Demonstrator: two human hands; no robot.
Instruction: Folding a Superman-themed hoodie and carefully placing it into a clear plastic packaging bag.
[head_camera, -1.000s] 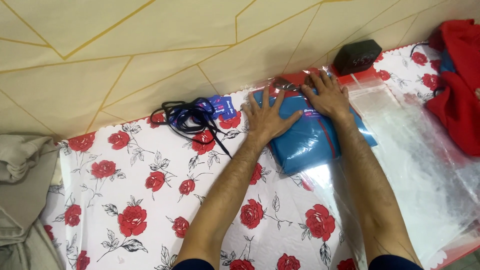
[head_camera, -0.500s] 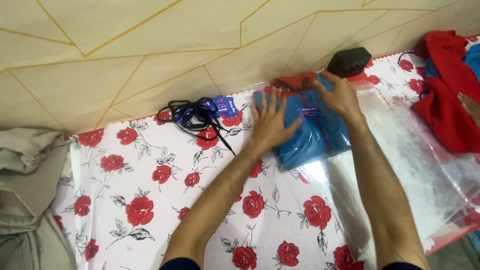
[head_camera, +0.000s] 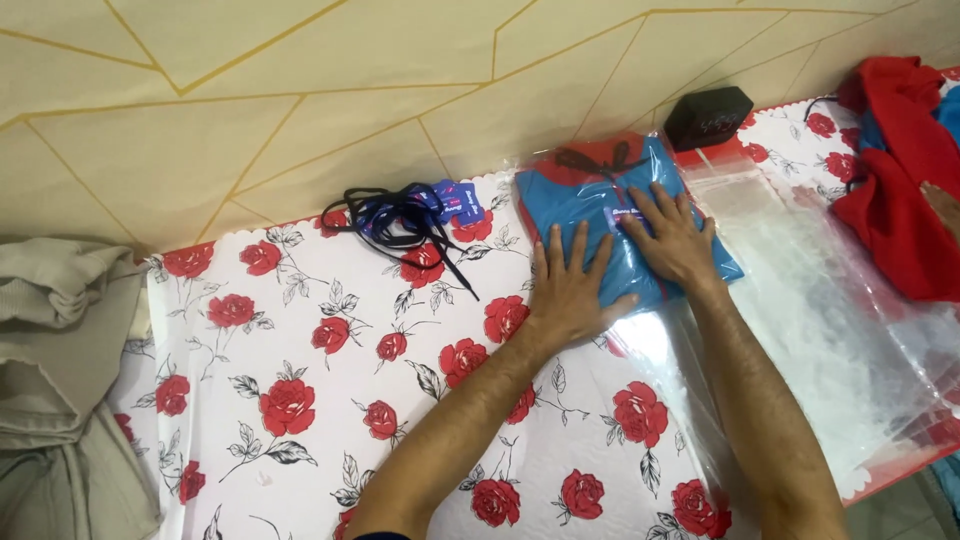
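Since half a second ago we have slid both hands down off the far edge of the folded blue garment with red trim in its clear plastic bag (head_camera: 625, 225), so the red collar and dark drawstring at its top now show. Our left hand (head_camera: 568, 290) lies flat on the bag's near left corner, fingers (head_camera: 578, 250) spread and pressing down, pinching nothing. Our right hand (head_camera: 672, 238) lies flat on the middle of the bag, fingers spread too, beside a small pale label on the garment's front.

The bagged garment sits at the far edge of the counter covered in a white cloth printed with red roses (head_camera: 330, 400), close against the beige wall with thin gold lines (head_camera: 400, 100). The bag holds the one garment, and its open end trails toward us past the right forearm.

Just right of it lies a stack of empty clear plastic bags (head_camera: 820, 300), reaching the counter's right edge. Left of the garment, near the far edge, lies a tangle of dark blue cord (head_camera: 400, 215) touching a small blue card tag (head_camera: 458, 200). A small black box (head_camera: 708, 115) stands at the far edge, behind the bag. Red clothing (head_camera: 900, 200) is heaped at the far right corner, grey-beige fabric (head_camera: 60, 370) off the left edge.
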